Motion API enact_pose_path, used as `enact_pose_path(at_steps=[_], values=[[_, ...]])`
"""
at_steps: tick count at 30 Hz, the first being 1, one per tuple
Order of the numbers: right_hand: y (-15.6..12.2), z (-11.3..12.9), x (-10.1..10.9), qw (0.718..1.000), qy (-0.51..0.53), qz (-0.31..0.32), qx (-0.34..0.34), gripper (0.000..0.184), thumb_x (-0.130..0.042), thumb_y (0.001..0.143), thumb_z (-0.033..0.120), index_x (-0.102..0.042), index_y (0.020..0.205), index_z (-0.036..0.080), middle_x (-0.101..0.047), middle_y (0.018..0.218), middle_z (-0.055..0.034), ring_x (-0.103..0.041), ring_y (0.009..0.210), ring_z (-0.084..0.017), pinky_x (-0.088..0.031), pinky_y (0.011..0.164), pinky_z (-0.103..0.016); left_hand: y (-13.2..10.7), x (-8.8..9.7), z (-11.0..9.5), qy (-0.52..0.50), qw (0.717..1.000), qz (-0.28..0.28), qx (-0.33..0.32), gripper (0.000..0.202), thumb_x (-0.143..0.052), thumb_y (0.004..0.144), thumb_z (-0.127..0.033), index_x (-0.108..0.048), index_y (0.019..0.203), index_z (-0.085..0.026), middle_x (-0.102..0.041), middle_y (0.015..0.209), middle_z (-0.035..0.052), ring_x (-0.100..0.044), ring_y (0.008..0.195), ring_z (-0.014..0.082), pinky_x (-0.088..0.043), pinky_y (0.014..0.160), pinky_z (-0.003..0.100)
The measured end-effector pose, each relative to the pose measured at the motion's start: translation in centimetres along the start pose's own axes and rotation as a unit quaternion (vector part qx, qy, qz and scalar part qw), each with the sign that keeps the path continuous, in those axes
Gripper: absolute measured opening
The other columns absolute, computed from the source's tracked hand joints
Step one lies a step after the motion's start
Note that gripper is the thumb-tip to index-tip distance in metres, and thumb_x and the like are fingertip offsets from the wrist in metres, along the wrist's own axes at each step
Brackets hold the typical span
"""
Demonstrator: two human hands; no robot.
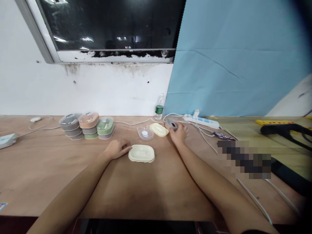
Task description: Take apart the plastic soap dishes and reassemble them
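Observation:
A pale yellow tray-like box half (141, 153) lies on the wooden table (151, 185) in front of me. My left hand (117, 148) rests on the table, its fingertips against the tray's left edge, fingers loosely curled and holding nothing. Further back, my right hand (179, 132) is closed round a small grey device (171, 123) with a dark red mark. Just left of it lie a pale yellow lid (159, 129) and a clear plastic insert (145, 133) with a white disc in it.
Stacks of grey, peach and green boxes (87, 126) stand at the back left. A water bottle (159, 107), a white power strip (201, 122) and white cables (253, 195) lie behind and to the right. A white adapter (6, 140) sits far left.

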State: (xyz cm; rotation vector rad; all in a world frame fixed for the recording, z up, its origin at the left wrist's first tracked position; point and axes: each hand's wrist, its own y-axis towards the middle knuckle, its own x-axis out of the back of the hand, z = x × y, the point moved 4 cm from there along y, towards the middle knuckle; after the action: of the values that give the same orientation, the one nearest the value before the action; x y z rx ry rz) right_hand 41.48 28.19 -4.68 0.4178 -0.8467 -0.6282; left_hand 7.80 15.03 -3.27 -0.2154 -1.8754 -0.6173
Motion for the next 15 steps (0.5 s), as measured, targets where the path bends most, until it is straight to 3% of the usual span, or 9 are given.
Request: enact_pose_path(at_steps=[3,6,11,15], values=[[0.3,-1.4,-1.0,0.998,0.013,0.034,-0.043,0.036,-0.062,0.072,0.035,-0.063,0.105,0.021,-0.049,0.122,-0.0141,-0.042,0.113,-0.033,-0.03,0.096,-0.05,0.0,0.0,-0.1,-0.001,1.0,-0.005,-0.002,0.038,-0.044,0.092,-0.051,-0.063,0.107,-0.022,-0.069,0.091,0.0046,-0.064,0.076,0.0183,-0.045,0.066,0.029],[0.5,-1.5,-1.4,0.998,0.053,0.02,-0.027,0.025,-0.062,0.072,0.033,-0.063,0.092,0.019,-0.052,0.112,-0.0134,-0.045,0.108,-0.031,-0.033,0.096,-0.05,0.0,-0.2,-0.4,-0.001,1.0,0.012,-0.009,0.039,-0.043,0.092,-0.052,-0.062,0.109,-0.022,-0.068,0.095,0.005,-0.064,0.078,0.0182,-0.045,0.066,0.028],[-0.4,0.8,-0.2,0.976,0.182,-0.047,0.114,0.028,-0.054,0.083,0.04,-0.053,0.099,0.018,-0.056,0.111,-0.0137,-0.049,0.108,-0.027,-0.04,0.094,-0.044,0.0,-0.3,-0.3,0.0,1.0,0.0,0.008,0.041,-0.043,0.092,-0.051,-0.058,0.117,-0.022,-0.067,0.1,0.006,-0.063,0.081,0.0183,-0.047,0.071,0.029],[-3.9,4.2,0.5,0.937,0.237,0.02,0.257,0.041,-0.046,0.089,0.043,-0.045,0.12,0.016,-0.057,0.118,-0.0162,-0.054,0.11,-0.027,-0.044,0.091,-0.043,-0.1,0.2,0.5,-0.011,0.996,-0.081,0.019,0.051,-0.047,0.091,-0.048,-0.042,0.134,-0.021,-0.062,0.11,0.0078,-0.06,0.081,0.0175,-0.049,0.075,0.031]])
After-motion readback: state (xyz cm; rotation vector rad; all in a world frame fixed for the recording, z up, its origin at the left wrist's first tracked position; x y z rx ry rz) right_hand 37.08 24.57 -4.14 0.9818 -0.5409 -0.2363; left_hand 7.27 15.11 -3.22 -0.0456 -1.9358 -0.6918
